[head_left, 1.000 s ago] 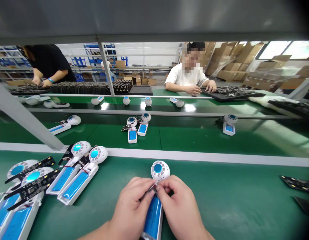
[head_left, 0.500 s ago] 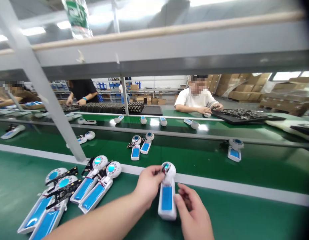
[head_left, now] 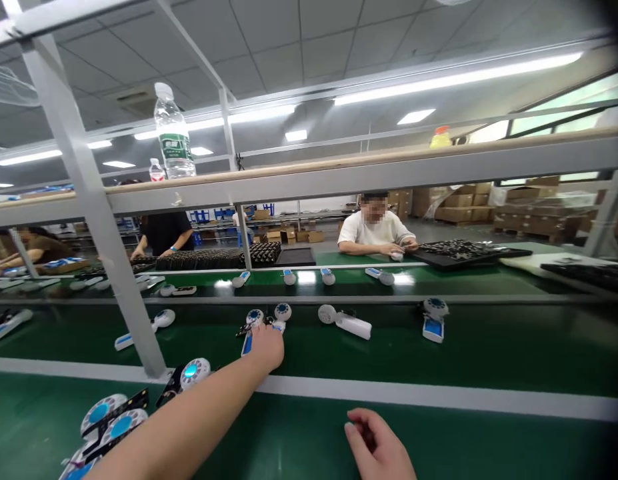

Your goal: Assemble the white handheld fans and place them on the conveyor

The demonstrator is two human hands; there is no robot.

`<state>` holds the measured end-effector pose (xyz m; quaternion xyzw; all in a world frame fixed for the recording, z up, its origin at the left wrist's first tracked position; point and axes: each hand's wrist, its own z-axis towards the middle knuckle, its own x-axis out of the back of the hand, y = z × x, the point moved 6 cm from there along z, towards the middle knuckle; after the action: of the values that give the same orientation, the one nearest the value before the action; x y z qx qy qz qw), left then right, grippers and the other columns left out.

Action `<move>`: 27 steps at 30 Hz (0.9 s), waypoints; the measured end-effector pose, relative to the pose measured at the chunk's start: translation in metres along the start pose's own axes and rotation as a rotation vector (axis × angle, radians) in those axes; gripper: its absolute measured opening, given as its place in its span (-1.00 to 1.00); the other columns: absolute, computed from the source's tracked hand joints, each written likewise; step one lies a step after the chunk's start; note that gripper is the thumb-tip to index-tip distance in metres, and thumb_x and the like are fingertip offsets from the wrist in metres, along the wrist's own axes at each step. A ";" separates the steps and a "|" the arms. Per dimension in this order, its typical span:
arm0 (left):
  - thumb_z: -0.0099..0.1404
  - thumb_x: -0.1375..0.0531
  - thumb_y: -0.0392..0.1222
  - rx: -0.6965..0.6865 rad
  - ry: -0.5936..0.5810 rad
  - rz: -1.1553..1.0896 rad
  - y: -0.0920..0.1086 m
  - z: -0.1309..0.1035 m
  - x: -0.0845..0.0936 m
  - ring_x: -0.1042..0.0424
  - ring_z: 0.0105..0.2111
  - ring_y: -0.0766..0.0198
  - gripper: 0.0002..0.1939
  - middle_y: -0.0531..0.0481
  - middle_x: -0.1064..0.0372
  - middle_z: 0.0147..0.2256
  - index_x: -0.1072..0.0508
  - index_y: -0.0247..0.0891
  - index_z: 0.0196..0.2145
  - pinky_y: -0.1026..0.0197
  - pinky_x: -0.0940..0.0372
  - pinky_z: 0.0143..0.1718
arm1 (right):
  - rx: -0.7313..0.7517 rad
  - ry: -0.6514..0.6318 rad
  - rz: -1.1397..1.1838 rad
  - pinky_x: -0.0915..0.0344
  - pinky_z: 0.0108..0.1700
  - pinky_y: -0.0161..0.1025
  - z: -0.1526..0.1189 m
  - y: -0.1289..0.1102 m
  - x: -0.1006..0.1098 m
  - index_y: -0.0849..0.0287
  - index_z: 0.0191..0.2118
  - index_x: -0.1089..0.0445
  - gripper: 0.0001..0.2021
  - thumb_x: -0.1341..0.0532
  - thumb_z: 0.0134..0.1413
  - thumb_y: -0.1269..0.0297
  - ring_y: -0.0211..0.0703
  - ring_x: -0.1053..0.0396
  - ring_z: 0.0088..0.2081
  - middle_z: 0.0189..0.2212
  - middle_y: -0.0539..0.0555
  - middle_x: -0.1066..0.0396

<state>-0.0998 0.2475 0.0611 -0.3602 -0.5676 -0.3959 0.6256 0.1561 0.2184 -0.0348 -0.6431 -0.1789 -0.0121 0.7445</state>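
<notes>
head view: the left hand [head_left: 267, 347] is extended over the pale rail [head_left: 389, 392] and positioned on two units lying side by side on the green belt [head_left: 319, 359].

left unit [head_left: 255, 316]: the round head projects beyond the hand; a strip of blue is visible along the hand's left edge.

right unit [head_left: 283, 311]: the round head is exposed; the body below is mostly covered by the hand.

grip, left: the back of the hand faces the camera and conceals the fingertips. it cannot be told how far the fingers are closed, or whether either unit is held.

grip, right: the right hand [head_left: 381, 447] is located over the near bench [head_left: 299, 440], fingers curled, thumb set apart from the forefinger. it has hold of nothing visible.

surroundings: a face-down unit [head_left: 353, 325] lies on the belt to the right of the pair, white back up, head to the left. beyond it, at the right, lies a blue-faced unit [head_left: 433, 328], head away from the camera. stacked units [head_left: 101, 410] with black boards occupy the bench at lower left, partly covered by the left forearm. a grey post [head_left: 121, 293] stands at the rail, behind the stack. across the belt, a co-worker in a white top [head_left: 371, 232] has both hands close together, beside a black tray [head_left: 521, 253] of small parts.
</notes>
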 end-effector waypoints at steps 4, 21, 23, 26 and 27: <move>0.33 -0.20 -0.15 -0.129 -0.006 0.054 0.025 -0.042 0.010 -0.38 -0.03 0.02 -0.79 -0.16 -0.42 -0.09 -0.48 -0.34 -0.16 -0.09 -0.29 0.00 | -0.030 -0.150 -0.081 -0.38 -0.18 -0.16 -0.001 -0.008 0.006 0.10 -0.20 -0.44 -0.67 -0.09 0.14 0.00 -0.02 -0.46 -0.24 -0.28 0.10 -0.50; 0.20 -0.10 -0.35 -0.717 0.208 -0.303 0.048 -0.197 0.001 -0.34 -0.13 0.04 -0.82 -0.14 -0.42 -0.20 -0.45 -0.27 -0.26 -0.06 -0.30 -0.04 | 0.484 -0.630 -0.293 -0.27 -0.15 -0.32 -0.032 -0.051 -0.007 0.03 -0.29 -0.46 -0.84 -0.20 0.14 0.46 -0.23 -0.38 -0.21 -0.26 -0.05 -0.43; 0.16 -0.10 -0.44 -0.695 0.140 -0.201 0.036 -0.176 0.003 -0.25 0.09 -0.06 -0.63 -0.16 -0.38 0.00 -0.44 -0.25 -0.07 -0.17 -0.19 0.12 | 0.525 -0.623 -0.325 -0.26 -0.16 -0.31 -0.034 -0.052 -0.008 0.05 -0.31 -0.43 -0.84 -0.17 0.15 0.47 -0.22 -0.38 -0.21 -0.27 -0.05 -0.44; 0.23 -0.15 -0.41 -0.750 0.037 -0.066 0.026 -0.153 -0.009 -0.08 0.26 -0.16 -0.66 -0.12 -0.28 0.16 -0.47 -0.20 -0.05 -0.28 0.01 0.24 | 0.586 -0.555 -0.407 -0.23 -0.24 -0.29 -0.038 -0.052 -0.011 0.10 -0.35 -0.38 -0.85 -0.12 0.11 0.49 -0.19 -0.36 -0.28 -0.33 -0.02 -0.44; 0.28 -0.16 -0.34 -0.779 0.013 -0.059 0.024 -0.149 -0.012 -0.08 0.26 -0.15 -0.77 -0.10 -0.30 0.15 -0.50 -0.19 -0.13 -0.28 0.04 0.26 | 0.593 -0.514 -0.434 -0.21 -0.28 -0.28 -0.038 -0.051 -0.011 0.12 -0.38 -0.36 -0.85 -0.11 0.10 0.49 -0.19 -0.35 -0.32 -0.37 0.00 -0.42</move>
<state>-0.0153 0.1250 0.0348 -0.5517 -0.3811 -0.6017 0.4340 0.1428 0.1705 0.0065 -0.3313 -0.4847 0.0440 0.8083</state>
